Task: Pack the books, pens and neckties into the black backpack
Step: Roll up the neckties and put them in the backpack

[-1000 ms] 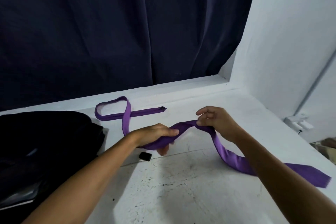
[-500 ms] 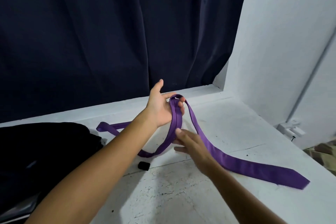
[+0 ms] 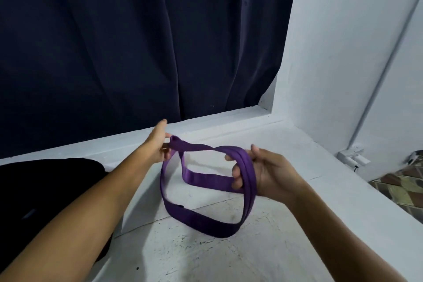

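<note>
A: Where is the tie?

B: The purple tie (image 3: 207,220) is gathered into loops and stretched between the two hands, above the white table (image 3: 206,258). Its lowest loop sags down to the table; whether it touches the top I cannot tell.

A: How does the left hand hold it?

B: The left hand (image 3: 158,144) pinches one end of the loops between thumb and fingers, at the far side, near the ledge under the dark curtain (image 3: 137,41).

A: And the right?

B: The right hand (image 3: 267,173) has its fingers (image 3: 237,174) curled through the loops, so several bands of the tie wrap round them. It grips the tie firmly, palm turned toward the left.

A: Is the tie twisted?

B: Yes, the upper band turns over once between the hands. A shorter loop hangs inside the larger one.

A: Where is the backpack?

B: The black backpack (image 3: 45,190) lies on the table at the left, partly behind the left forearm. The tie is outside it, well to its right.

A: Anything else?

B: A white wall (image 3: 343,52) at the right, with a thin conduit (image 3: 377,87) running down it.
</note>
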A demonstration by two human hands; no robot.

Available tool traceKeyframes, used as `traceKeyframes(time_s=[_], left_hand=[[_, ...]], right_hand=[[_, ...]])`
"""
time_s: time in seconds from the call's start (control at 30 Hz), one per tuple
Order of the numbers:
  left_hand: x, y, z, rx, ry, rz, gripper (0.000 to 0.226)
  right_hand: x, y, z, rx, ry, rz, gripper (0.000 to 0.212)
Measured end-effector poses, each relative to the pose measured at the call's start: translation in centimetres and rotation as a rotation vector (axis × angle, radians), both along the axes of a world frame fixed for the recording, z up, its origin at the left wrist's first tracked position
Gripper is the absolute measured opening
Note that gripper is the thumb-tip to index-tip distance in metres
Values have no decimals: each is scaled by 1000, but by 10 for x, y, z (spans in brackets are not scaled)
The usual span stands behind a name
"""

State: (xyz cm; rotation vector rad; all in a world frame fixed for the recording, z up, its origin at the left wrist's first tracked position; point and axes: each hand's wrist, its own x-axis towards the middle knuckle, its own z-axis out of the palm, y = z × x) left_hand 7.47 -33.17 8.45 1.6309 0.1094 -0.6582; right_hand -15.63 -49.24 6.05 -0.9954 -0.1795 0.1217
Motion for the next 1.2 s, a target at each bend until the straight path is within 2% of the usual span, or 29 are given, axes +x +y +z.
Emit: traceKeyframes(time_s=[0.03, 0.07, 0.1, 0.13, 0.17, 0.23, 0.3, 0.4, 0.47, 0.6, 0.73, 0.83, 0.93, 0.97, 1.0, 1.07, 1.1, 1.13, 1.17, 1.2], left_hand=[[-7, 0, -3, 154, -154, -97, 42], [-14, -1, -3, 202, -314, -187, 29], [-22, -2, -1, 153, -434, -308, 16], [-30, -3, 0, 64, -541, -468, 22], [-40, -3, 2, -11, -624, -651, 37], [-59, -6, 3, -23, -801, -895, 53], [-73, -15, 2, -62, -893, -877, 45], [-80, -30, -1, -190, -913, -708, 14], [-73, -37, -3, -202, -923, -634, 10], [-45, -37, 2, -22, -1093, -517, 17], [9, -24, -10, 247, -1146, -357, 18], [37, -9, -21, 475, -1123, -274, 27], [41, 0, -23, 649, -1071, -247, 19], [36, 0, -20, 677, -1067, -298, 13], [27, -1, -15, 683, -1088, -409, 29], [-2, -11, -2, 499, -1111, -726, 82], [-25, -19, 6, 377, -1143, -821, 95], [-44, -27, 10, 262, -1189, -843, 93], [-62, -36, 12, 145, -1230, -806, 76], [-74, -44, 13, 56, -1272, -744, 47]], right_hand=[[-2, -2, 6, 49, 16, 14, 55], [-2, -4, 12, 90, 24, 23, 59], [-2, -5, 18, 116, 23, 27, 62], [-2, -6, 23, 127, 14, 27, 64], [-3, -7, 29, 130, 3, 29, 65], [-3, -8, 36, 120, -23, 28, 66], [-4, -11, 41, 118, -44, 23, 68], [-5, -14, 44, 154, -67, 83, 70], [-8, -17, 44, 152, -71, 117, 69], [-19, -22, 39, 101, -30, 139, 54], [-30, -34, 44, 7, -65, -16, 36], [-32, -39, 54, -67, -75, -141, 41], [-29, -39, 58, -69, -61, -149, 47], [-27, -37, 59, -43, -53, -137, 48], [-24, -35, 60, -21, -42, -134, 48], [-17, -30, 64, -42, -7, -178, 45], [-14, -27, 66, -81, 11, -214, 39], [-10, -22, 68, -121, 25, -239, 30], [-7, -18, 71, -150, 39, -253, 22], [-5, -15, 73, -162, 54, -259, 21]])
